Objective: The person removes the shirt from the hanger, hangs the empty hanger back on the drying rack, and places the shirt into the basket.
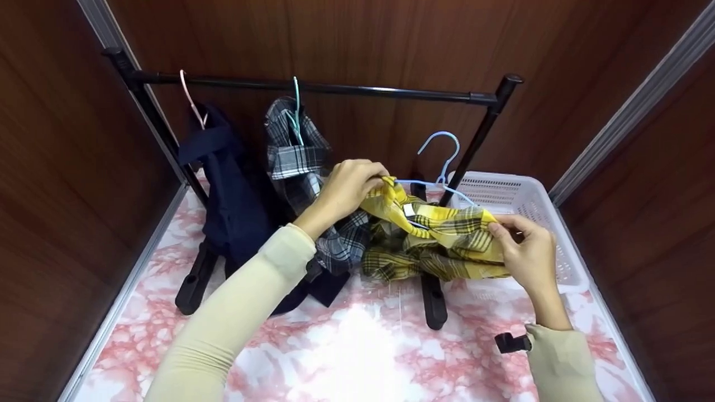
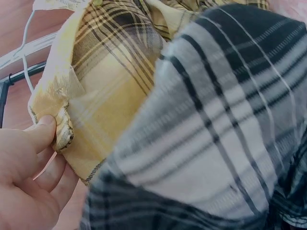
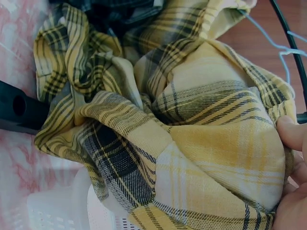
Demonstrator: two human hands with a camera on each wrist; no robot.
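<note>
A yellow plaid shirt (image 1: pixel 435 237) (image 2: pixel 110 81) (image 3: pixel 192 139) hangs bunched between both hands, above the table and the basket's near edge. My left hand (image 1: pixel 349 187) (image 2: pixel 29 177) pinches its collar edge at the upper left. My right hand (image 1: pixel 528 254) (image 3: pixel 295 167) grips the cloth at the lower right. A light blue hanger (image 1: pixel 441 162) (image 3: pixel 283 48) sits partly inside the shirt, its hook sticking up behind it. In the left wrist view a grey plaid shirt (image 2: pixel 216 143) fills the foreground.
A black garment rack (image 1: pixel 313 86) stands on the pink marbled table (image 1: pixel 357 346). On it hang a navy garment (image 1: pixel 229 195) on a pink hanger and the grey plaid shirt (image 1: pixel 296 156) on a teal hanger. A white basket (image 1: pixel 525 201) stands at right. Wooden walls surround.
</note>
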